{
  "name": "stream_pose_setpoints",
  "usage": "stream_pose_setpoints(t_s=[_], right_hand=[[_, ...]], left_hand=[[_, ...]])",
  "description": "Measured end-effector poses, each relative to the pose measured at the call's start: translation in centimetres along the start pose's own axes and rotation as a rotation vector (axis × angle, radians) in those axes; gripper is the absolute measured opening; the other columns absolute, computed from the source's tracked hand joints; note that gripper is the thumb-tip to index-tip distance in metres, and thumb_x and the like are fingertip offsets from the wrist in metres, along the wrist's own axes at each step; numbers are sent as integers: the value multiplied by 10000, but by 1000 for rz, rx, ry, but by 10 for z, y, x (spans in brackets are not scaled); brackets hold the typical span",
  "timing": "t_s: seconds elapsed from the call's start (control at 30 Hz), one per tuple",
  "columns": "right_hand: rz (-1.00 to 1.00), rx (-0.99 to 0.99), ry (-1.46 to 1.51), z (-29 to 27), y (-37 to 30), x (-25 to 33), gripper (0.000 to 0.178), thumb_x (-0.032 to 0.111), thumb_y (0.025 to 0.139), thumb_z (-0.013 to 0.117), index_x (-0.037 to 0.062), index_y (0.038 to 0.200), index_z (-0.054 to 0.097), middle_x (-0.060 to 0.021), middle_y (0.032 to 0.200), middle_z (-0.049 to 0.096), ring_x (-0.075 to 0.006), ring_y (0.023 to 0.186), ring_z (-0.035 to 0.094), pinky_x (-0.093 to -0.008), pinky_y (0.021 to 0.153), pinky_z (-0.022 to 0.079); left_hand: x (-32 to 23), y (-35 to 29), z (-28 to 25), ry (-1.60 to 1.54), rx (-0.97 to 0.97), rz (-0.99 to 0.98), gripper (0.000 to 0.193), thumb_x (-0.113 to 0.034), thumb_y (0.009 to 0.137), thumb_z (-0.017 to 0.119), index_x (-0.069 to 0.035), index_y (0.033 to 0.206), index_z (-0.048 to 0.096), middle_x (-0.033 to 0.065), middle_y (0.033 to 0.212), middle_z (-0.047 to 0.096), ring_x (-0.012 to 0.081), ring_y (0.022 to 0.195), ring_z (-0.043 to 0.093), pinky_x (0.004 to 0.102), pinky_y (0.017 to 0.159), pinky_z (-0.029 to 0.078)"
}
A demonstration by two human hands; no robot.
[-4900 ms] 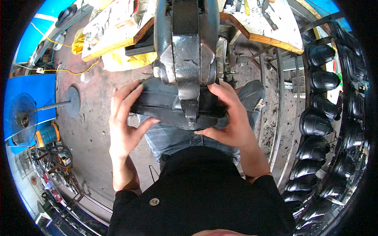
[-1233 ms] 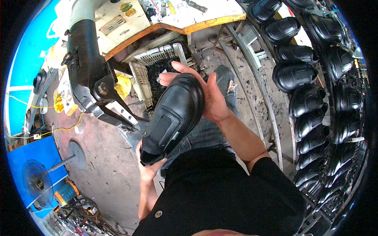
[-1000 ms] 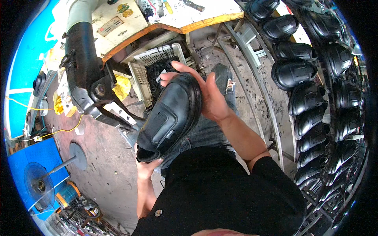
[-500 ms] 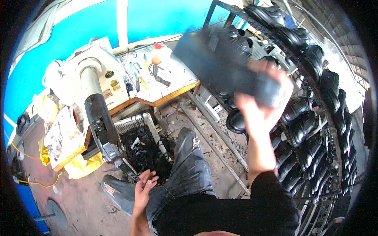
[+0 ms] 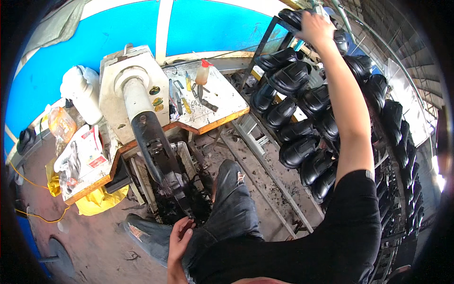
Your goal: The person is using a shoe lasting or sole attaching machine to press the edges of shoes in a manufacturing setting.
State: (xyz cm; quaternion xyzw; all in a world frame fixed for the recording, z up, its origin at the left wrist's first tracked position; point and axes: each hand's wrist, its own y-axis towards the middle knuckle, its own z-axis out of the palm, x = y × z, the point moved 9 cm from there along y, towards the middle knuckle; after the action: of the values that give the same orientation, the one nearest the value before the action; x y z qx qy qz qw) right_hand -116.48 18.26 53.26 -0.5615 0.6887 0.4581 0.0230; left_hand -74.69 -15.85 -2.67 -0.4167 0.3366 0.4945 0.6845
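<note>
My right hand [image 5: 318, 31] is stretched up to the top of the rack, with its thumb and fingers around the near end of a black shoe [image 5: 289, 18]. The hand hides part of that shoe. Low in front of me, my left hand [image 5: 179, 239] hovers by the lower tip of the machine's dark arm [image 5: 153, 142]. Its fingers are loosely bent, the thumb a little apart, and nothing shows between them.
On the right stands a rack with rows of black shoes [image 5: 298, 151]. A worktable [image 5: 222, 102] carries hand tools and a red-capped bottle [image 5: 202, 73]. Below the machine, a crate [image 5: 139, 177] holds black scraps. Metal rails [image 5: 265, 175] run along the floor.
My right hand has carried the black shoe up and away to the top of the rack. My left hand has shifted slightly and its fingers have drawn closer together. The view has turned somewhat.
</note>
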Motion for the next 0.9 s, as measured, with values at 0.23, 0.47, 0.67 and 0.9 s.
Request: stream_pose_setpoints(t_s=[0.23, 0.47, 0.67, 0.9], right_hand=[[143, -438, 158, -65, -53, -103, 381, 180, 854, 743, 72, 1200, 628, -198, 1183, 670, -358, 1117, 646, -467, 927, 538], [-16, -627, 886, -118, -301, -11, 573, 223, 854, 820, 40, 1346, 590, -142, 1233, 688, -284, 1130, 643, -380, 1014, 488], [178, 386, 2321, 65, -423, 95, 872, 327, 758, 908, -7, 1439, 478, -155, 1387, 570, -262, 1243, 579, -403, 1104, 434], [505, 1034, 2716, 151, -540, 198, 994, 345, 787, 893, 24, 1545, 337, -140, 1443, 534, -285, 1334, 532, -436, 1146, 421]], left_hand=[[-5, 18, 16, 50, 140, -55, 473, -87, 1003, 616, -31, 1449, 470, 131, 1399, 590, 256, 1282, 580, 389, 1102, 428], [-35, 34, 46, 96, 162, 77, 561, -18, 988, 601, -3, 1504, 382, 127, 1451, 547, 224, 1320, 542, 359, 1102, 428], [-72, 39, 63, -636, 119, 243, 1078, 40, 852, 749, -133, 1652, 48, 89, 1613, 340, 255, 1398, 465, 411, 1089, 470], [-101, 0, 39, 97, -282, 264, 1184, 41, 720, 873, -63, 1637, 132, 100, 1560, 412, 207, 1385, 458, 372, 1143, 392]])
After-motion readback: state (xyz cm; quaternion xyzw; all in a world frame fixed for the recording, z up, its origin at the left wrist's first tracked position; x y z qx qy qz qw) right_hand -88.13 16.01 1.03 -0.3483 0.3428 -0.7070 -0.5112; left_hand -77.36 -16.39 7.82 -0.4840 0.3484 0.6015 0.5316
